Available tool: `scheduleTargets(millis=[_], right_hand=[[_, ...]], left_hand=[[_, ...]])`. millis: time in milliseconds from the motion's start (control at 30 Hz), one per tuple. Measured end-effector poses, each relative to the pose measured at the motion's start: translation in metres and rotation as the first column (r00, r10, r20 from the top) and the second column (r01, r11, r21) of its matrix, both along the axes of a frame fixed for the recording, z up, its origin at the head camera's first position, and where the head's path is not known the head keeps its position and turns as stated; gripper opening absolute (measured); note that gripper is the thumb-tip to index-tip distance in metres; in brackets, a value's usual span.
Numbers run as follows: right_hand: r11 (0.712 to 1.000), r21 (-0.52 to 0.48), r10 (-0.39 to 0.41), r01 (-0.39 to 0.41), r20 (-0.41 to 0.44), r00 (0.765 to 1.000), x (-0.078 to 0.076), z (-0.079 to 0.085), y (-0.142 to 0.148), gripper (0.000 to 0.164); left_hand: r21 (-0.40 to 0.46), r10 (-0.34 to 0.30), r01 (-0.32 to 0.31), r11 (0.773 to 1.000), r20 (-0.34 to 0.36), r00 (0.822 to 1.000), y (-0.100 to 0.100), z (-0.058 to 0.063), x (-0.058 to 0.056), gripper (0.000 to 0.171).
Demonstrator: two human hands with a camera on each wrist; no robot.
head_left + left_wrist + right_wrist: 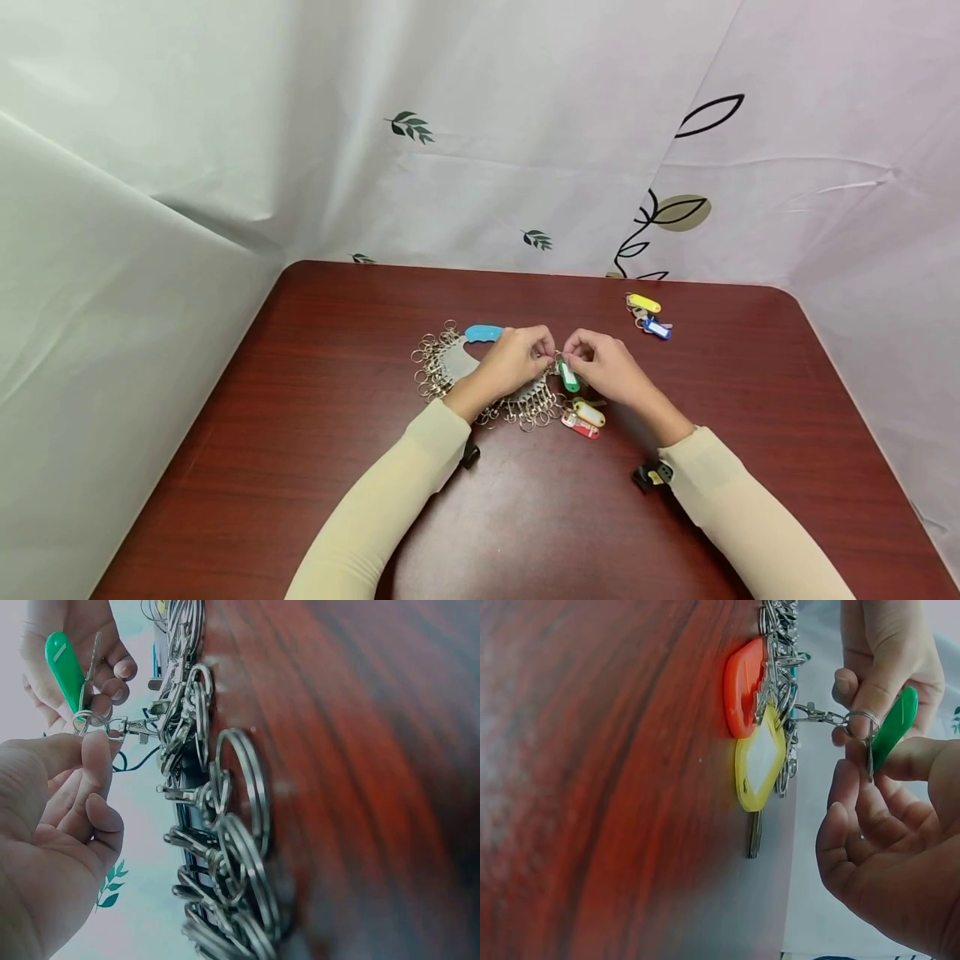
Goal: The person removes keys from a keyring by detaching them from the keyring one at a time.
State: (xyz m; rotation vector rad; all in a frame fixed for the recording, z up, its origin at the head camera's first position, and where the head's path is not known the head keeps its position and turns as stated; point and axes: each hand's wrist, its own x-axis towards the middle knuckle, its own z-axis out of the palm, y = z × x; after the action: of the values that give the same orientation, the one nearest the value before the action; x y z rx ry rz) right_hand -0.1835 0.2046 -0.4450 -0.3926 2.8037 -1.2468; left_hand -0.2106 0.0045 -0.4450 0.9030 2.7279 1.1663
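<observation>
i see the green plastic key tag (pixel 569 377) at the right end of the crescent-shaped grey metal key holder (pixel 456 362). the right hand (pixel 611 368), fingertips nearly together, pinches that tag; the left hand (pixel 516 360), fingers curled, pinches its round steel split ring (pixel 864 713). a red plastic key tag (pixel 581 427) and pale-yellow plastic key tag (pixel 591 414) lie just beside the holder's right end.
</observation>
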Motion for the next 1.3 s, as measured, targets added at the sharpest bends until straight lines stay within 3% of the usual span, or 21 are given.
scheduleTargets(millis=[200, 633, 867, 1067, 1300], right_hand=[[1.000, 0.012, 0.018, -0.019, 0.011, 1.000, -0.0012, 0.0002, 0.0016, 0.004], [0.992, 0.020, 0.128, -0.127, -0.103, 0.986, 0.0012, 0.0015, 0.0025, 0.004], [0.990, 0.057, 0.135, -0.128, -0.137, 0.981, -0.0006, 0.0002, 0.0038, 0.004], [0.986, 0.091, 0.154, -0.142, -0.149, 0.977, -0.0022, 0.0009, 0.0035, 0.005], [0.984, 0.136, 0.136, -0.112, -0.182, 0.974, -0.0022, 0.0032, -0.0001, 0.004]], left_hand=[[0.020, 0.027, -0.029, 0.999, 0.081, 0.996, 0.0006, 0.0025, 0.0035, 0.017], [-0.042, -0.051, 0.059, 0.997, 0.160, 0.986, 0.0009, -0.0015, 0.0008, 0.009], [-0.016, 0.043, -0.040, 0.999, 0.236, 0.971, 0.0002, 0.0022, 0.0065, 0.005], [0.016, 0.045, -0.051, 0.999, 0.281, 0.959, 0.0020, 0.0037, 0.0085, 0.013], [0.048, 0.063, -0.079, 0.996, 0.269, 0.961, 0.0025, 0.0025, 0.0081, 0.011]])
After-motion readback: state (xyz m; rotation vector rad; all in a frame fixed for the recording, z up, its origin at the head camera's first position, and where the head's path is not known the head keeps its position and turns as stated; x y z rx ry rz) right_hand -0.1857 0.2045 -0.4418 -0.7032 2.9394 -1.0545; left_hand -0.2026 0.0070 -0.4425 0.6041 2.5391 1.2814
